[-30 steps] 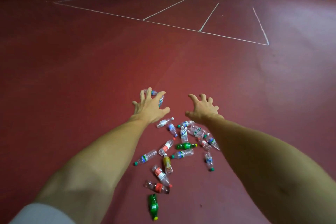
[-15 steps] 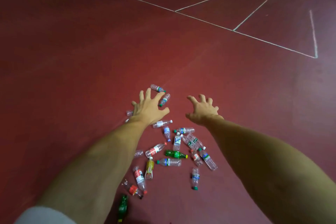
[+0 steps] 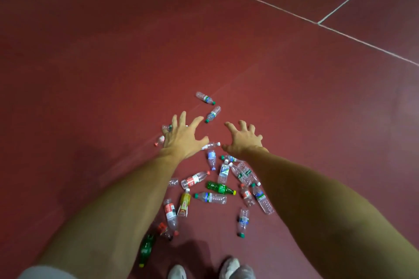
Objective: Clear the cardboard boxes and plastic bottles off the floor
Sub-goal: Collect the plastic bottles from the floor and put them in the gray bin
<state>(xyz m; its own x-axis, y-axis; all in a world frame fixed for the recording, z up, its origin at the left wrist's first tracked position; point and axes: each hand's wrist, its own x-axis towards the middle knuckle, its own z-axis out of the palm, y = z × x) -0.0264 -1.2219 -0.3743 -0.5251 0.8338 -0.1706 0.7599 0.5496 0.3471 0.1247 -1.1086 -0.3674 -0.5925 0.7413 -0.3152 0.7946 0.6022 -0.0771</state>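
Note:
Several plastic bottles lie scattered on the dark red floor [image 3: 90,75] below me. Among them are a green bottle [image 3: 219,187], a yellow one [image 3: 184,204], a red-labelled clear one [image 3: 194,179] and a second green bottle [image 3: 146,249] near my feet. Two clear bottles [image 3: 205,98] lie farthest away. My left hand [image 3: 183,137] and my right hand [image 3: 243,140] are stretched out above the pile, fingers spread, holding nothing. No cardboard box is in view.
White court lines [image 3: 283,10] cross the floor at the upper right. My two white shoes [image 3: 229,267] stand at the bottom edge just behind the pile. Bare red floor surrounds the bottles on all sides.
The view has tilted downward and come closer to the pile, so my shoes now show and the far banners are gone. Both hands stay outstretched and spread, holding nothing.

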